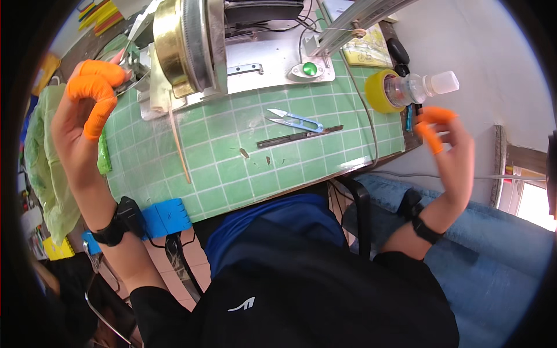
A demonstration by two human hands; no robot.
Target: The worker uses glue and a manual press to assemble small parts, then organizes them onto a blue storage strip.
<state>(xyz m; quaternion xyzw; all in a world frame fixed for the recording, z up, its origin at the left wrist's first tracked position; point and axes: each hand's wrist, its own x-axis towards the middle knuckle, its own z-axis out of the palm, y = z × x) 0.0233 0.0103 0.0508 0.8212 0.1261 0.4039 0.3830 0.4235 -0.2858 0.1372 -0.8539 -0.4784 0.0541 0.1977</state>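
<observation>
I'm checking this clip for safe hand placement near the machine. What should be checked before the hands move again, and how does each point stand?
1. Left hand free of the brass wheel: ok, raised beside it, with a gap.
2. Right hand empty: ok, fingers spread, holding nothing.
3. Thread snips out of the way: ok, lying on the green gridded mat, untouched.
4. Orange finger covers in place: ok on the fingers visible.
5. Yellow tape roll and clear bottle steady: cannot tell.

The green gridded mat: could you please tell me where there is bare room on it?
The green gridded mat is bare along its near edge, below the snips and dark metal strip, and right of the thin wooden stick. It is crowded toward the machine and by the yellow tape roll.
</observation>
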